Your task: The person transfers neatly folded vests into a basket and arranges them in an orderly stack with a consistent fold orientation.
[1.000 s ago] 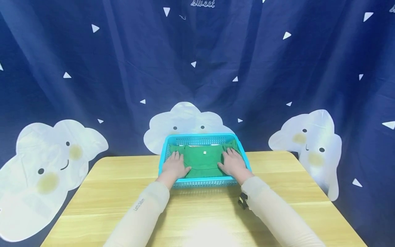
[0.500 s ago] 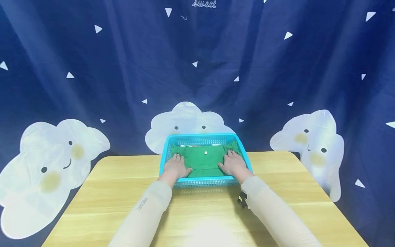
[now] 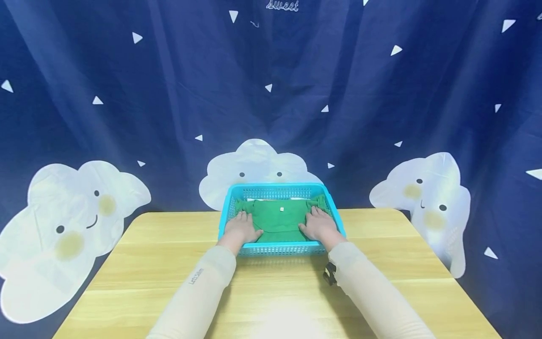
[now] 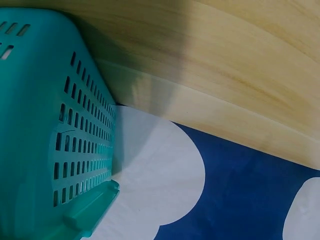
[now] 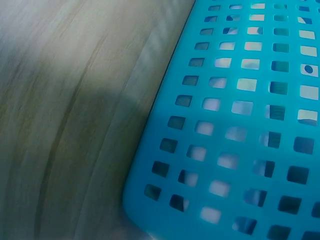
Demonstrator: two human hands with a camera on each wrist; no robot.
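A green garment (image 3: 279,220) lies folded inside a turquoise plastic basket (image 3: 277,249), with a small white label near its far edge. My left hand (image 3: 241,229) reaches over the near rim and rests on the garment's left side, fingers extended and thumb pointing inward. On the right side my right hand (image 3: 320,225) rests on the cloth in the same way. Something white shows behind the garment, mostly hidden. Neither wrist view shows a hand; the left one has the basket's slotted wall (image 4: 82,130), the right one its perforated side (image 5: 230,120).
The basket stands on a light wooden table (image 3: 271,292), near its far edge. Behind hangs a dark blue curtain (image 3: 271,94) with white clouds and triangles. A black clip (image 3: 330,273) shows beside the right sleeve.
The head view has shifted slightly. Both hands stay on the garment in the basket, with no clear movement.
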